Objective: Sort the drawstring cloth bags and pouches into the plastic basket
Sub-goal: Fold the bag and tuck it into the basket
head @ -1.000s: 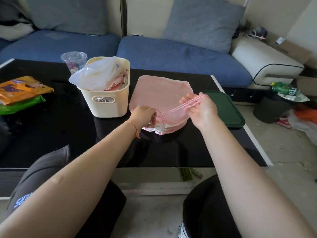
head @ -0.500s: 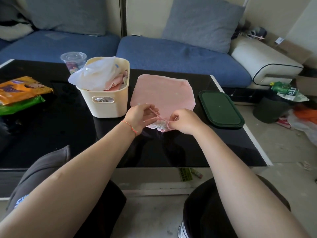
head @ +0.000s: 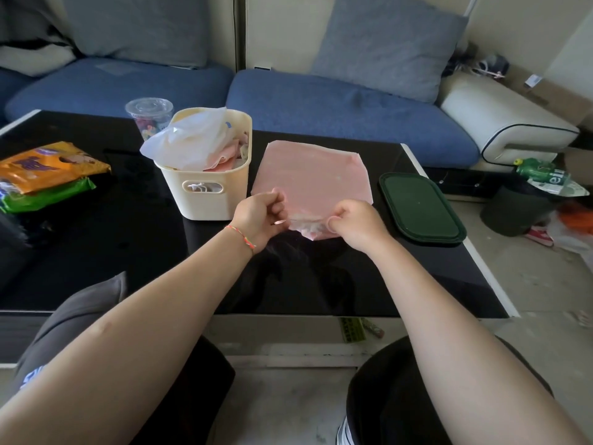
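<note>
1. Pink drawstring bag (head: 309, 178) lies flat on the black worktop (head: 96, 252), just right of the cream basket (head: 205, 191), apart from it.
2. Left hand (head: 260, 216) and right hand (head: 351, 224) both curl on the bag's gathered near mouth — each grip pinches fabric or cord; which, cannot tell.
3. Judgement: finish cinching evenly, then fold the bag small — the basket is already heaped with a white plastic bag (head: 189, 139), so tuck it in at the side nearest the bag.
</note>
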Motion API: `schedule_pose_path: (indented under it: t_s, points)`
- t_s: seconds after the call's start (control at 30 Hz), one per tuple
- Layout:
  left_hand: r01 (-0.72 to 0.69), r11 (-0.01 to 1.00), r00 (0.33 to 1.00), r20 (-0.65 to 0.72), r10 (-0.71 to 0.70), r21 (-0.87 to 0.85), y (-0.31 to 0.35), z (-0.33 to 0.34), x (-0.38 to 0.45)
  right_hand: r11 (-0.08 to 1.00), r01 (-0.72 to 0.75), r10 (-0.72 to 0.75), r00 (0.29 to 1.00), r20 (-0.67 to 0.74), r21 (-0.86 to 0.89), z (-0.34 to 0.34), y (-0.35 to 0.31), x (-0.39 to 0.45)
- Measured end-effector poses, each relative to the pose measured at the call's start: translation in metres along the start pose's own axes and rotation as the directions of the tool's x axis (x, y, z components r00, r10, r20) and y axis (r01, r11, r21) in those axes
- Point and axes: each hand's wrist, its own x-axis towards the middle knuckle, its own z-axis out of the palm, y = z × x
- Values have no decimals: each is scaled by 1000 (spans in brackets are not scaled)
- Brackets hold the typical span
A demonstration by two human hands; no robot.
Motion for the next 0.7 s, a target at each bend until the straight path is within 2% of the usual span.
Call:
schedule_pose_path:
  t_s: [0.1, 0.17, 0.2, 0.23, 0.27, 0.33, 0.43, 0.5, 0.53, 0.57, 0.6, 0.7]
  points:
    - [-33, 993, 995, -87, 43, 111, 1, -9, 0, 1000, -17, 15, 997, -79, -18, -4, 6, 3]
    - [-75, 959, 990, -98, 106, 273, 3, -12, -1, 998, -14, 9, 997, -80, -64, -1, 7, 3]
    - [-109, 909, 981, -106, 165, 401, 5, -13, -3, 995, -13, 6, 997, -79, -100, 0, 7, 3]
    - [-143, 811, 961, -117, 251, 567, 8, -16, -5, 990, -16, 4, 996, -84, -141, 0, 7, 2]
    - [-157, 653, 928, -115, 353, 741, 11, -19, -6, 984, -21, 5, 996, -89, -175, -2, 8, 2]
    - [-65, 270, 861, -83, 502, 961, 17, -28, -11, 978, -24, 7, 997, -81, -209, -6, 11, 2]
    - [154, -148, 856, -58, 514, 977, 21, -40, -17, 968, -8, 3, 1000, -23, -251, -5, 13, 2]
    - [144, -405, 870, 80, 487, 903, 16, -41, -19, 964, -2, 1, 1000, -6, -266, -3, 12, 2]
    - [87, -487, 869, 173, 464, 869, 13, -37, -19, 966, 3, -4, 1000, -2, -259, -2, 11, 2]
    - [18, -521, 865, 248, 436, 853, 8, -33, -20, 970, 10, -9, 1000, 7, -243, -1, 10, 2]
    - [-52, -508, 865, 293, 408, 860, 4, -27, -20, 976, 17, -13, 1000, 17, -219, 0, 10, 3]
    - [-177, -369, 922, 284, 261, 912, -17, -14, -16, 990, 16, -12, 999, 33, -140, 3, 10, 1]
